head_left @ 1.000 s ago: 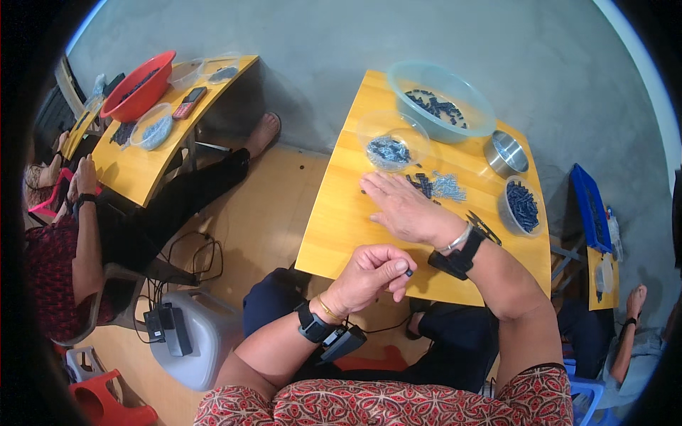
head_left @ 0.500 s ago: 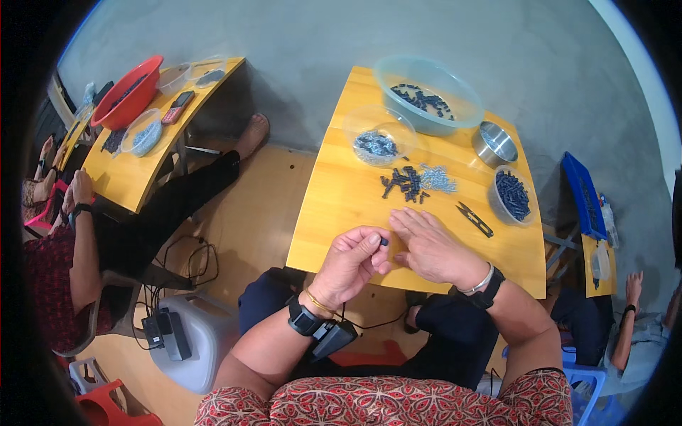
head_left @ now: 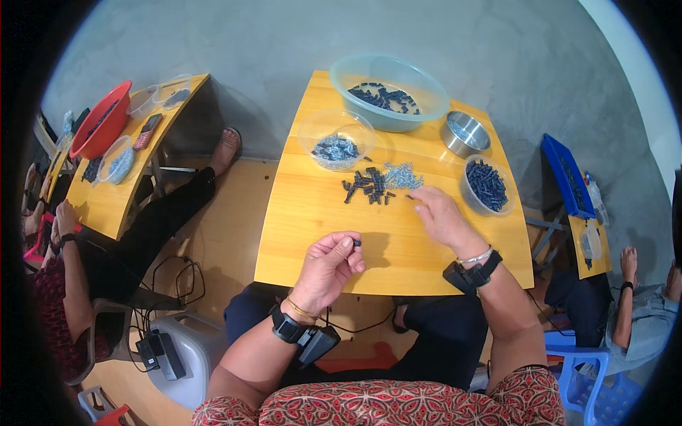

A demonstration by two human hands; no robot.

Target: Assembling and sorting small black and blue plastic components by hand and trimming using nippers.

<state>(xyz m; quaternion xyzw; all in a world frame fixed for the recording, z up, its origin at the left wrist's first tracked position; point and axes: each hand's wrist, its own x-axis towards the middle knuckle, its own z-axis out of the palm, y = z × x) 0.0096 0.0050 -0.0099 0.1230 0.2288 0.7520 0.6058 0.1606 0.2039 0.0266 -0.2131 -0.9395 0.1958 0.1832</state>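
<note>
My left hand (head_left: 328,263) is closed, thumb and forefinger pinching a small dark blue plastic piece (head_left: 356,243) above the near part of the yellow table. My right hand (head_left: 446,219) reaches over the table with thumb and fingers apart, its fingertips at the near right edge of a heap of small clear pieces (head_left: 402,176). A tiny dark bit shows by those fingertips; whether they touch it I cannot tell. Beside the clear heap lies a pile of dark blue plastic pieces (head_left: 369,186). The thread snips are hidden behind my right hand.
A clear tub (head_left: 336,142) of mixed pieces, a pale blue basin (head_left: 389,121), a steel bowl (head_left: 464,135) and a tub of dark pieces (head_left: 487,187) ring the yellow table (head_left: 298,234). Other people sit at tables left and right. A grey stool (head_left: 186,355) holds cables.
My right hand has moved away from my left hand, out to the heap of clear pieces, covering the snips. My left hand still holds the small dark piece. The whole view has shifted.
</note>
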